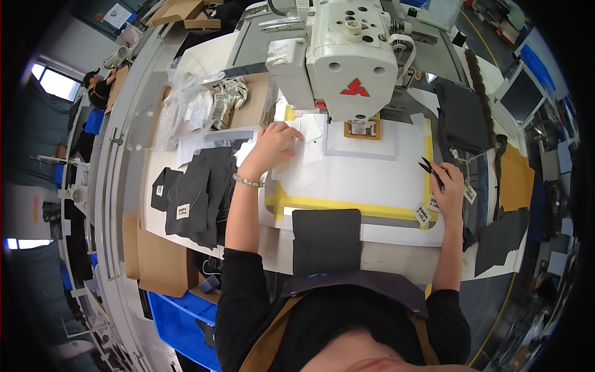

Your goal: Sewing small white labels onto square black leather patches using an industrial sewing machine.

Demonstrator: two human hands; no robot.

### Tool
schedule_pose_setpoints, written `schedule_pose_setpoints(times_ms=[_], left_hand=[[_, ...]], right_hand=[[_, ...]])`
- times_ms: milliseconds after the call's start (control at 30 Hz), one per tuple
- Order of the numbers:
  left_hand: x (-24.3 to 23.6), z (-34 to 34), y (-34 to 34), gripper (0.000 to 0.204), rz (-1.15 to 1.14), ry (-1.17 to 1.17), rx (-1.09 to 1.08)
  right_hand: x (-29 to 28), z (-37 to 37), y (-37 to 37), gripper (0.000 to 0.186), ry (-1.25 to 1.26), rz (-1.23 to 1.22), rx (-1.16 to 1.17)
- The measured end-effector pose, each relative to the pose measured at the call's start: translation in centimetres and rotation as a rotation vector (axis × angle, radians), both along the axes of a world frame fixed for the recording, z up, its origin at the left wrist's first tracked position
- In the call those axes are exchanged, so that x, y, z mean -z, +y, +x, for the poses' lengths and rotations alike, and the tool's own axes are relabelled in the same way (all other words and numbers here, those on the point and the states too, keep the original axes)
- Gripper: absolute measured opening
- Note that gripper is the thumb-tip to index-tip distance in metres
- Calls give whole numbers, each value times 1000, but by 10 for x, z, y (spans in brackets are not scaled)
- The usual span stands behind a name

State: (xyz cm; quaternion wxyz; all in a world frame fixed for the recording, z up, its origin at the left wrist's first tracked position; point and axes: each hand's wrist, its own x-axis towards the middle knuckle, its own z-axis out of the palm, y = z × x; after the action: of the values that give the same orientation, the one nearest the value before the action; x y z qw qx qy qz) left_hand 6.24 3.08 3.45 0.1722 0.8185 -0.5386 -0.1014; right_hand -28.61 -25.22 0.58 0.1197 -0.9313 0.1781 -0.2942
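Observation:
Black thread snips stick out of my right hand, which is closed round them at the right side of the white work sheet. Their two pointed blades are parted. Small white fabric labels with dark print lie just below that hand. My left hand rests at the left of the sheet over loose white pieces, fingers bent and apart, with nothing visible between them. Ahead of both hands, a gold-coloured clamp frame sits beneath the sewing machine head.
Dark fabric pieces, some labelled, pile up at the left. Behind them stands a cardboard box of bundled labels and plastic. One dark piece lies at the front edge. More dark fabric sits at the right; a blue crate is lower left.

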Motion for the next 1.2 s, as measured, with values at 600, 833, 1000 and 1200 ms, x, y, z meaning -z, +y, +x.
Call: schedule_pose_setpoints(times_ms=[600, 833, 1000, 1200], left_hand=[[-18, -25, 10, 11, -232, -97, -170], [-39, -62, -1, 15, -441, 110, -123], [-24, -87, -7, 13, -418, 132, 19], [-13, -117, -18, 7, -390, 201, 132]], right_hand=[[-23, 1, 8, 30, -4, -67, 34], [-42, 31, 37, 34, -120, 29, -125], [-43, 49, 60, 38, -109, 288, -277], [-49, 66, 87, 61, 14, 558, -321]])
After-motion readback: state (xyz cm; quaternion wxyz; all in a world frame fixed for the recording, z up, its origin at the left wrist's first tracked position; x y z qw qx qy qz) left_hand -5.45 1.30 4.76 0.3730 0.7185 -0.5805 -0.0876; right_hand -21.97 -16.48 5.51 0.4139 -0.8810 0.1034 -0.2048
